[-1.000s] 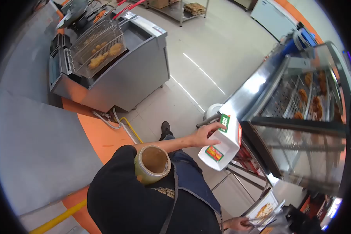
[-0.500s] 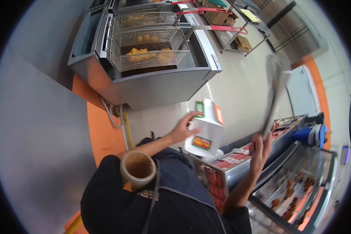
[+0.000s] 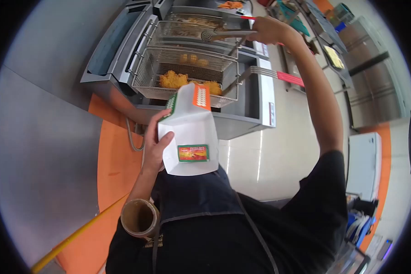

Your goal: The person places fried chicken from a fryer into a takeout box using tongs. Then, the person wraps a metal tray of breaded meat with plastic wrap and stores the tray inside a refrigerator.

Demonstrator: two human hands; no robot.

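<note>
My left hand [image 3: 153,144] grips the side of a white paper food box [image 3: 182,132], thumb over its inner edge. The box has green and orange flaps, and a red and yellow sauce packet [image 3: 193,153] lies in it. My right hand [image 3: 271,31] is closed round metal tongs [image 3: 235,34], whose perforated tips extend over the back fryer basket [image 3: 162,34]. Behind the box, the front fryer basket [image 3: 141,80] holds golden fried chicken [image 3: 173,80] and several small round fried pieces [image 3: 192,59].
The baskets sit on a steel fryer [image 3: 244,124] with a red-gripped basket handle [image 3: 290,78] jutting right. A brown-stained round container [image 3: 140,218] overlaps my left upper arm. An orange cloth [image 3: 230,5] lies farther back, and a white chest [image 3: 364,166] stands at right.
My right hand and the tongs have swung from the lower right up and over the fryer. The box has moved left and closer to the front basket, turning so its inside shows more.
</note>
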